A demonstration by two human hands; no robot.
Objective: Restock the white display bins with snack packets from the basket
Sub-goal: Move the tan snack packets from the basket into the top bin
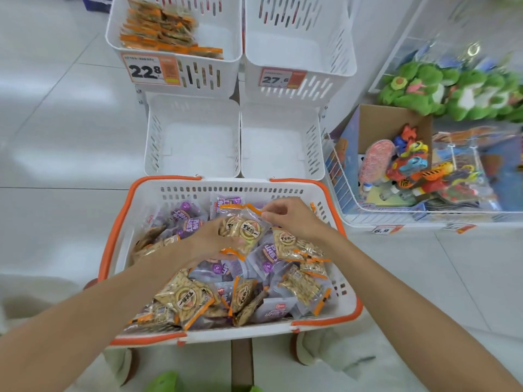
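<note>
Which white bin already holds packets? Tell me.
The upper left bin, with the 22.8 tag: orange-edged packets are stacked inside. The upper right bin, lower left bin and lower right bin are bare.

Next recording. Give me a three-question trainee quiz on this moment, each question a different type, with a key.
1. True or false: the upper left bin, tagged 22.8, already holds packets.
2. The left hand and right hand hold a packet over the basket. Which kind? A purple; B orange-trimmed; C green.
3. Fill in: the lower left bin and lower right bin are both ___.
Key: 1 true; 2 B; 3 empty.
</note>
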